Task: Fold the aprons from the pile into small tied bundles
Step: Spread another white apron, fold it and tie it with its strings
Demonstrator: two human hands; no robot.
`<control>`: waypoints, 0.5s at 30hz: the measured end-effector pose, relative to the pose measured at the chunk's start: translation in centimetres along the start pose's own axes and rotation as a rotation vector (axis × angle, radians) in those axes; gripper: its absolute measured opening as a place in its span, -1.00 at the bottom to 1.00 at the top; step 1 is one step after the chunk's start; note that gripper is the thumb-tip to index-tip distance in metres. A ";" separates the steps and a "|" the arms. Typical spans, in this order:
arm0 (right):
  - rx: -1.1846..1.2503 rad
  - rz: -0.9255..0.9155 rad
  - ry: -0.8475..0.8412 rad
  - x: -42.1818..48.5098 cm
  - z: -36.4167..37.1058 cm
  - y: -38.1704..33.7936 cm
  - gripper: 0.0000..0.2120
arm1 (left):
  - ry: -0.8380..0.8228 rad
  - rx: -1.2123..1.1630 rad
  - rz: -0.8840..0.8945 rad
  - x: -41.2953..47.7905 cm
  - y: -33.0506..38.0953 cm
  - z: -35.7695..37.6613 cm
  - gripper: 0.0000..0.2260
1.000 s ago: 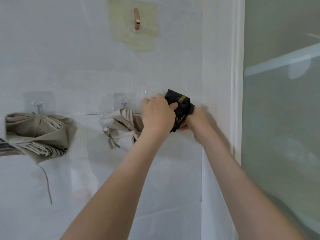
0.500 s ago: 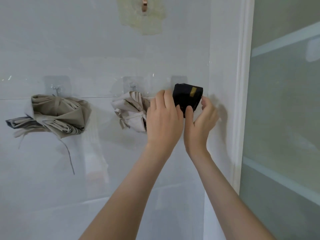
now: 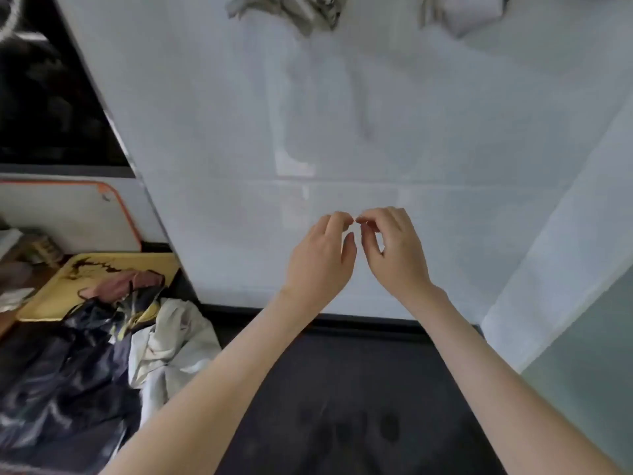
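Several loose aprons point(image 3: 85, 371) lie heaped at near left on the dark table point(image 3: 342, 389), partly over a yellow tray point(image 3: 41, 296). At the far edge, a beige bundle point(image 3: 294, 10) and a pale bundle point(image 3: 462, 12) sit against the white wall point(image 3: 222, 114). Left hand point(image 3: 318, 262) and right hand point(image 3: 397, 255) hover side by side, fingers loosely curled, fingertips nearly meeting, holding nothing.

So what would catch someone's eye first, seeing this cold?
Two bare hands meet mid-frame before the white wall, the left hand and right hand with fingertips almost touching and nothing visibly held. At lower left lies a rumpled pile of aprons, dark navy and white, partly over a yellow tray. Two pale fabric bundles peek in at the top edge.
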State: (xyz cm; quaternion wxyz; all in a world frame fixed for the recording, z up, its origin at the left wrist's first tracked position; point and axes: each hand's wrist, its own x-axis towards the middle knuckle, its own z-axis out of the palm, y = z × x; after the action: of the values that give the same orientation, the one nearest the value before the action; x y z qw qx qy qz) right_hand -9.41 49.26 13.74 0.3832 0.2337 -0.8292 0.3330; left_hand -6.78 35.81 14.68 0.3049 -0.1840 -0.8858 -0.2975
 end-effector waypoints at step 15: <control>0.247 0.791 -1.031 -12.7 37.6 -20.5 -0.37 | -0.528 0.310 -0.893 -25.7 -33.8 -16.7 -0.79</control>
State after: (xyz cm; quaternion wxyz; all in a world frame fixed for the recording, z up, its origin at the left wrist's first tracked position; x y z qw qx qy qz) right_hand -6.69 9.73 -6.84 -0.2435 0.0834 -0.8856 0.3867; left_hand 2.44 -4.10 -5.38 -0.0608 0.1892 -0.9578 -0.2077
